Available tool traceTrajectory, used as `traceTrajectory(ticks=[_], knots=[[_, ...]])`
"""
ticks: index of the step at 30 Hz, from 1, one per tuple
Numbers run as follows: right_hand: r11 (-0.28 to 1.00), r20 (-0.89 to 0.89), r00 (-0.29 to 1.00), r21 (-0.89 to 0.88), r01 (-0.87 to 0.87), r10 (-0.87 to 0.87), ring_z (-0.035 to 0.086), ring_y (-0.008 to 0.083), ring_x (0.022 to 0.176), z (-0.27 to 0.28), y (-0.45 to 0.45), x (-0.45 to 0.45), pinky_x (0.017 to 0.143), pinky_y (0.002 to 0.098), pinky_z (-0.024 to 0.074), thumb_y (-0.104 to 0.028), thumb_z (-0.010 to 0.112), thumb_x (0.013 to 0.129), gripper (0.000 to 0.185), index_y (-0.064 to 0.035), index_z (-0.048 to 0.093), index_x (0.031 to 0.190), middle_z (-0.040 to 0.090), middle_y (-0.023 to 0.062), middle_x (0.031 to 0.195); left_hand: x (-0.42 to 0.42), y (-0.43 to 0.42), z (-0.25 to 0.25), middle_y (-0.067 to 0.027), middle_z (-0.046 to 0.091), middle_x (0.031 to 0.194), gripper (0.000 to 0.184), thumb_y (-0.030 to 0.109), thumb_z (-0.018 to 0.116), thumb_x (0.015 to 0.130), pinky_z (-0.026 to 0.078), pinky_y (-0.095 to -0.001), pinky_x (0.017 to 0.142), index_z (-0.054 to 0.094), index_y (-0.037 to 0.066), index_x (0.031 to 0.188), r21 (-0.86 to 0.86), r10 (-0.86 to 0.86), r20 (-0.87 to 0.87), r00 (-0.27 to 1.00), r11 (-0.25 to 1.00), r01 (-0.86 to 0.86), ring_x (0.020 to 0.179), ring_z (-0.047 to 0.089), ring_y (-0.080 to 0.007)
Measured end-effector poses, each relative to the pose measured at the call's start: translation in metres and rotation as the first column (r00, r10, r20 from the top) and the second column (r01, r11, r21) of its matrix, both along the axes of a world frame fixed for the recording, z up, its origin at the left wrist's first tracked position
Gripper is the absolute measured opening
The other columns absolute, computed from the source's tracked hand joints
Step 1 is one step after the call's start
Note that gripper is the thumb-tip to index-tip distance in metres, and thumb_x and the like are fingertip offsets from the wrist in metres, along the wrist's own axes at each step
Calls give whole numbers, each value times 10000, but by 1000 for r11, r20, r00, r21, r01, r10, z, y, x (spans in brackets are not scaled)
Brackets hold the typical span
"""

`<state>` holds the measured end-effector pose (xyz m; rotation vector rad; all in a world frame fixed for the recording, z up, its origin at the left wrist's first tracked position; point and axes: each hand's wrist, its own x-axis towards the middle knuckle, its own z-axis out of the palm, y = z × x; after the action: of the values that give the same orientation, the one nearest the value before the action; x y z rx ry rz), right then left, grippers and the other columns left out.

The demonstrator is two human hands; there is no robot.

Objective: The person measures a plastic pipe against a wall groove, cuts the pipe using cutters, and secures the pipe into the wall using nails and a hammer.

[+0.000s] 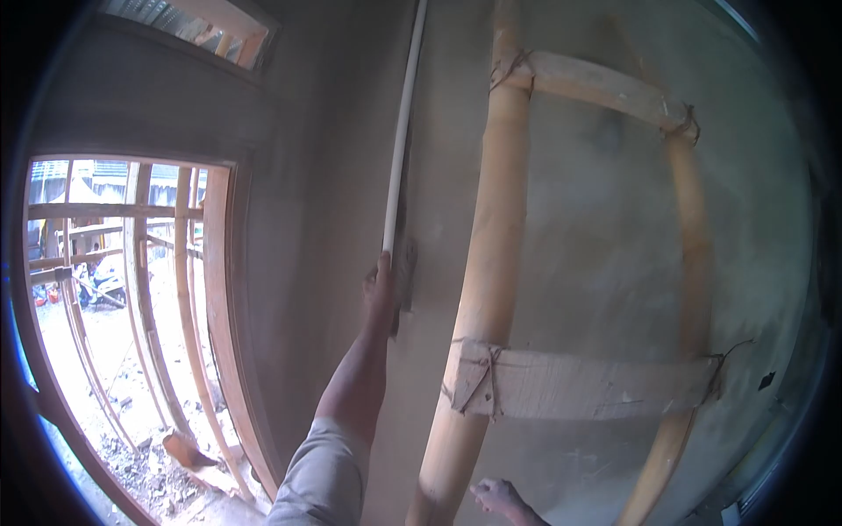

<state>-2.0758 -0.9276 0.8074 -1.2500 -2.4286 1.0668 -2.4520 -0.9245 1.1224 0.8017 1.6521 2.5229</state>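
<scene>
My left hand [379,279] is stretched up along the grey plastered wall [588,237], its fingers wrapped round the lower part of a long white pipe [403,131]. The pipe runs almost upright and leaves the top of the view. Just right of it, a dark narrow groove [409,250] marks the wall. Low in the view, my right hand [502,498] is curled, dusty at the fingers, between the two poles of a bamboo ladder [500,202]. Whether anything is in those fingers cannot be made out.
Two wooden rungs, an upper one [605,86] and a lower one [588,384], are tied to the ladder poles. At left, a wooden-framed opening [219,263] shows bamboo poles [189,298] and rubble outside. A smaller opening [210,31] is above it.
</scene>
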Motion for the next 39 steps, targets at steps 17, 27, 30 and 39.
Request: traceTrajectory(ticks=[17,27,30,39], knots=[[995,-22,996,-43,89,-90,658,170,623,16,-15,9,705,328,530,-382,587,891,348,-39,650,885,675,54,711,3,6,73,-14,528,679,590,562,487,943,415,-304,589,627,-2,841,215,-29,-322,946,971,103,639,507,-124],[1000,-55,999,-25,1,-2,635,149,601,32,-27,8,615,305,528,-369,583,898,362,-14,645,873,667,62,724,9,-16,37,-6,528,635,662,659,492,893,377,-306,540,648,31,751,233,146,-209,967,968,-96,582,483,-111],[996,-144,989,89,-18,31,629,198,617,42,-48,22,593,350,517,-326,578,908,287,-51,662,920,666,90,725,8,-32,-7,-1,508,604,664,657,517,884,378,-302,526,619,24,713,136,95,-121,988,988,-78,565,476,-107],[999,-303,952,50,-18,32,638,173,618,28,-53,59,607,327,535,-386,600,888,341,-50,655,899,684,64,773,29,-134,-122,31,473,599,473,462,618,916,374,-271,524,616,0,816,3,24,-218,976,1000,-24,593,448,-59]])
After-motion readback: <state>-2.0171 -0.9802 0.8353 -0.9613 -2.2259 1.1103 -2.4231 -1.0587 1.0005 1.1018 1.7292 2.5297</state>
